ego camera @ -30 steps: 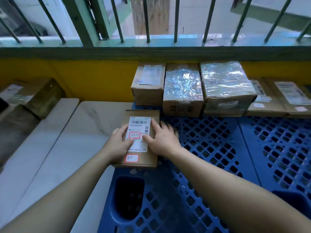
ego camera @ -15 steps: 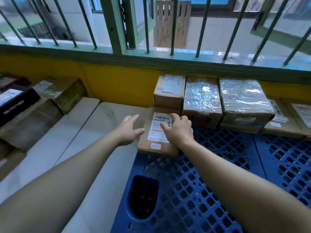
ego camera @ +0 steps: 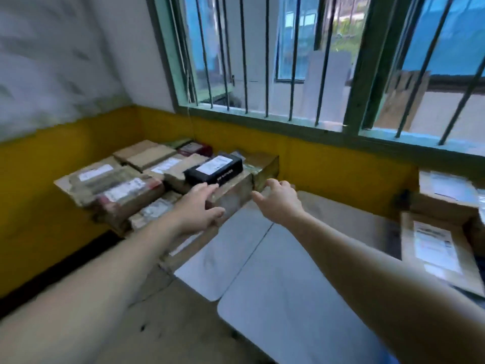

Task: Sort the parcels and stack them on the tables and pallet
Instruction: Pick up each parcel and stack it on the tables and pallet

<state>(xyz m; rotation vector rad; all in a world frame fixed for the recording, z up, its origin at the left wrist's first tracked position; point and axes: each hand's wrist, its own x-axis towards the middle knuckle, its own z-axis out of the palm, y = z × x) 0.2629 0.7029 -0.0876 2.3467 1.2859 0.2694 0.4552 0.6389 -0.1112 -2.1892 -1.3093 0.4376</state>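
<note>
So, the left hand [ego camera: 199, 210] has its fingers spread at the brown parcel [ego camera: 232, 195] under the black box [ego camera: 213, 170]. The right hand [ego camera: 279, 202] is loosely open and empty, over the tabletop's [ego camera: 288, 298] far edge.

Light source: cool, bluish daylight comes through the barred window [ego camera: 262, 61] ahead of me.
Brightness: the room is evenly and moderately lit, and the panes are brightest, slightly washed out.
Glare: a pale sheen lies on the counter [ego camera: 283, 311] between my arms.
Shadows: soft and dim under the stacked parcels [ego camera: 123, 190] at left.
Blur: smear everywhere, with labels unreadable and my left grip [ego camera: 199, 208] and right grip [ego camera: 278, 200] soft-edged.
Distortion: wide-angle bend, so the window bars lean outward and my forearms swell at the bottom corners.
</note>
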